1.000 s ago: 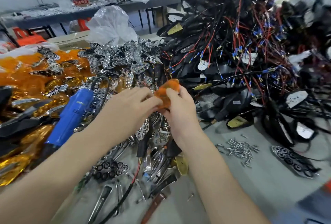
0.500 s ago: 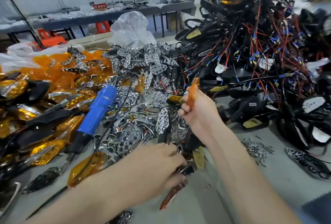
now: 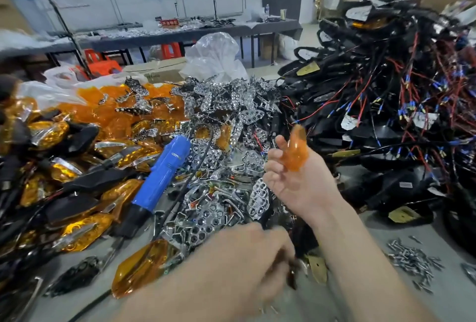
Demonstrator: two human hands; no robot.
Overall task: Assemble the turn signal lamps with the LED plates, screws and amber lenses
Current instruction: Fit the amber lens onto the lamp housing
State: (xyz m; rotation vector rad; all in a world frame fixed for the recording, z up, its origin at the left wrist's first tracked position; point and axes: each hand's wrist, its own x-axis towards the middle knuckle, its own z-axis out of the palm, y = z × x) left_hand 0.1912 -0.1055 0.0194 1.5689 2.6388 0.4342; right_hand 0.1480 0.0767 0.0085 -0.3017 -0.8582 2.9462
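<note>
The right hand (image 3: pixel 296 185) is raised over the heap of chrome plates (image 3: pixel 226 115) and pinches a single lens (image 3: pixel 295 151) by its lower half, the other fingers loosely curled. The lens is translucent amber and glossy with a bright highlight. It stands nearly upright, narrow and pointed at the top, broader and rounded at the bottom. The left hand (image 3: pixel 244 260) is low and near, blurred, with its fingers bent down onto parts at the heap's near edge; I cannot tell whether it grips anything. A blue screwdriver (image 3: pixel 162 175) lies slanted on the heap to the left. Loose screws (image 3: pixel 412 262) lie on the grey table (image 3: pixel 386 303) to the right, near black wired housings (image 3: pixel 386 120).
</note>
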